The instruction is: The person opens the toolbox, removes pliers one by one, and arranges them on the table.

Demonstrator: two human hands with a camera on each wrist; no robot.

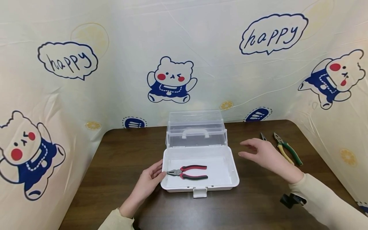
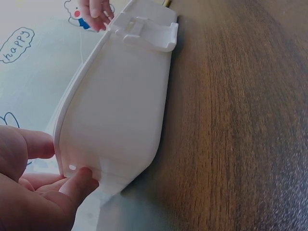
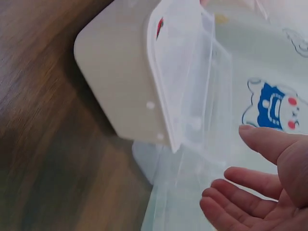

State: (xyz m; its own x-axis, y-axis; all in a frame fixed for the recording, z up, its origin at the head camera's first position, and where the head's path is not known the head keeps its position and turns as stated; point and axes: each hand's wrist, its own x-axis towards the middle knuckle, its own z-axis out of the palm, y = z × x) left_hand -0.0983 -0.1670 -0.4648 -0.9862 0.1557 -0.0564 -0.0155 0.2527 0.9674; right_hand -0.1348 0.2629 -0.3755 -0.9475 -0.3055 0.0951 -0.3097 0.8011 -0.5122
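Observation:
A white toolbox (image 1: 225, 169) stands with its clear lid (image 1: 195, 116) raised at the back. On its floor lie combination pliers (image 1: 193, 177) with red and black handles, jaws pointing left. My left hand (image 1: 148, 180) holds the box's left side; its thumb is at the rim and the fingers are against the outer wall (image 2: 115, 106). My right hand (image 1: 265, 153) hovers right of the box, fingers loosely spread and holding nothing. In the right wrist view the right hand (image 3: 260, 187) is apart from the box wall.
Pliers with green and yellow handles (image 1: 293, 154) lie on the brown table (image 1: 120, 153) at the right. Beside them a second tool's pointed tip (image 1: 263, 136) shows, mostly hidden behind my right hand. A printed cloth (image 1: 126, 92) hangs behind and on both sides.

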